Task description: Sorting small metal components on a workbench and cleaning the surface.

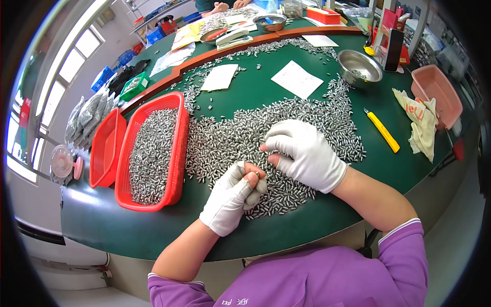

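Observation:
A broad pile of small silvery metal pins covers the middle of the green table. Over its near edge is my left hand, in a white glove with thumb and forefinger tips bare. Those tips are pinched together on a small metal pin, of which only a bit shows. My right hand, gloved the same way, hovers just right of it above the pile. Its thumb and forefinger are curled but apart, with nothing visible between them. To the left, a red plastic basket holds many more of these pins.
Behind the pile lie two white paper sheets. A metal bowl, yellow utility knife, cloth and pink basket are on the right. A wooden edge strip bounds the far side. Another person's hand shows beyond.

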A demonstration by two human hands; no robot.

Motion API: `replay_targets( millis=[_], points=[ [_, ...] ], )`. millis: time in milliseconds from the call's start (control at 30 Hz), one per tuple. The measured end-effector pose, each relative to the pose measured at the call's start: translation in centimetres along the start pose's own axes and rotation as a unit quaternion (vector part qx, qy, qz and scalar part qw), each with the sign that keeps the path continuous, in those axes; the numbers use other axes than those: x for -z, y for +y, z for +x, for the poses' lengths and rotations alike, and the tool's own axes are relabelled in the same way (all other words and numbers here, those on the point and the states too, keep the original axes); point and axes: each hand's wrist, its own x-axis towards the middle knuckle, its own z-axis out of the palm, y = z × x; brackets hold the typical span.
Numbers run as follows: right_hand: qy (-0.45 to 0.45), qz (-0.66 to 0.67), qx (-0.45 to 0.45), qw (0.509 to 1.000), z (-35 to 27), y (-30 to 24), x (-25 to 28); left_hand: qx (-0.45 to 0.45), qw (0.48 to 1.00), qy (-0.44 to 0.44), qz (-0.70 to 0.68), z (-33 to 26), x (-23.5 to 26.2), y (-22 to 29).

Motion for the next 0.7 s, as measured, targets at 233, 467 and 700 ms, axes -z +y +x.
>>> replay_targets(
  millis=[233,467,700],
  points=[
    [0.032,0.09,0.116,0.989,0.9,-1.5,0.3,-0.011,1.0,0.003,0.011,-0.3,-0.1,0.1],
    [0.003,0.111,0.091,0.99,0.4,-0.9,-0.1,-0.02,0.994,0.067,0.087,-0.4,-0.6,0.2],
    [-0.021,0.16,-0.014,0.987,-0.3,-1.7,0.0,-0.082,0.981,0.1,0.142,-0.2,-0.7,-0.4]
  ],
)
